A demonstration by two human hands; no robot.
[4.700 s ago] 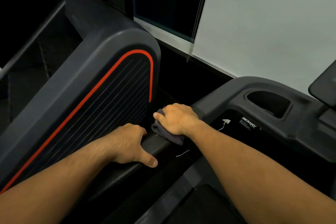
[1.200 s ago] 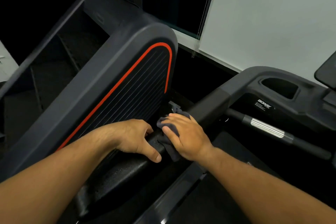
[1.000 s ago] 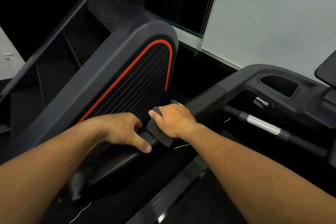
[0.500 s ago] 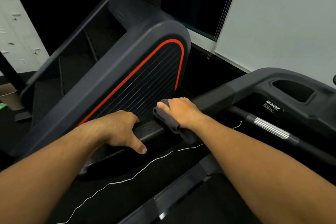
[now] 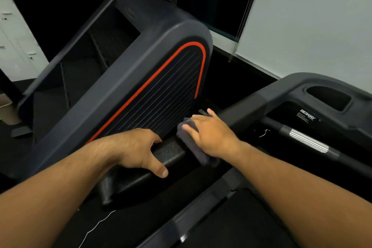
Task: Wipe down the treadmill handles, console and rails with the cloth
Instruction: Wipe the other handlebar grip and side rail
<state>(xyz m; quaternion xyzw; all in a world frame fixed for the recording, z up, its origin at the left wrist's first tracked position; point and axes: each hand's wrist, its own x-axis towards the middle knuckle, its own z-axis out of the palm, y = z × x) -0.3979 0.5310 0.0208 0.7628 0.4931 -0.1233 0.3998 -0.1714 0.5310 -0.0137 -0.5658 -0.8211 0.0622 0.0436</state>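
cloth on treadmill handle, both hands on the bar.

right hand (image 5: 211, 135) lies flat, fingers extended, pressing a dark grey cloth (image 5: 198, 148) onto the black handle (image 5: 171, 152); the cloth drapes over the bar, one end hanging below the palm. left hand (image 5: 138, 149) curls over the same handle just beside the cloth, thumb down the near face, fingertips hidden behind the bar. console (image 5: 314, 94) sits to the right, a ribbed silver grip (image 5: 308, 142) beneath it. red-trimmed panel (image 5: 161, 90) stands behind the hands.

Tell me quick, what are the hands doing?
Left hand: closed around the black handrail.
Right hand: fingers spread, pressing the gray cloth onto that handrail.
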